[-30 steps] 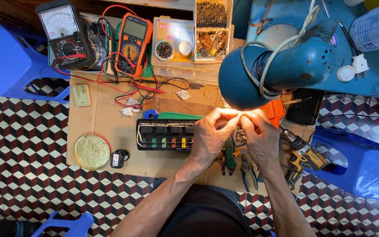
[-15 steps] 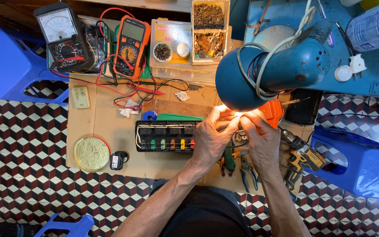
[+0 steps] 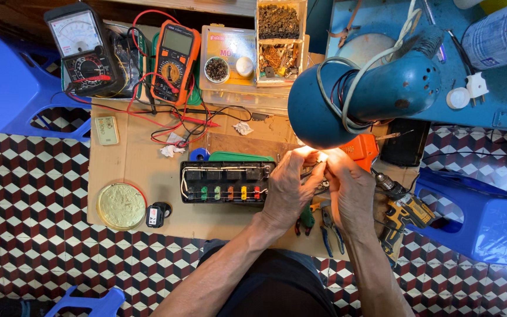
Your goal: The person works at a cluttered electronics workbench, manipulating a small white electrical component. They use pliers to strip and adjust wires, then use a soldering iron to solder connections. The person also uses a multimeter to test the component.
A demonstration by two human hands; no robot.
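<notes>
Together, our left hand (image 3: 289, 188) and right hand (image 3: 352, 189) meet under the bright pool of light from the blue lamp (image 3: 364, 100), fingertips pinched on a small part (image 3: 321, 157) that glows too white for us to tell what it is. Both hands are closed around it, thumbs and forefingers pressed in; the part sits between them, just above the right end of the black board (image 3: 225, 182) with its row of coloured components. Compared with half a second ago and a second ago, our hands hold the same spot and the same grip; only the view has shifted a little.

Just below our hands lie pliers (image 3: 330, 226) with green and blue handles, partly hidden by our wrists. An orange tool (image 3: 364, 150) shows behind the right hand, and a yellow and black drill (image 3: 403, 217) lies beside our right forearm. All of it rests on the cardboard worktop (image 3: 142, 170).

Further out, a round gold tin (image 3: 121, 205) and a small black block (image 3: 155, 215) sit to the left. At the back stand an analog meter (image 3: 83, 50) and an orange multimeter (image 3: 174, 61), with red and black leads (image 3: 165, 117) trailing forward. Blue plastic stools (image 3: 488, 220) stand on the checked floor.
</notes>
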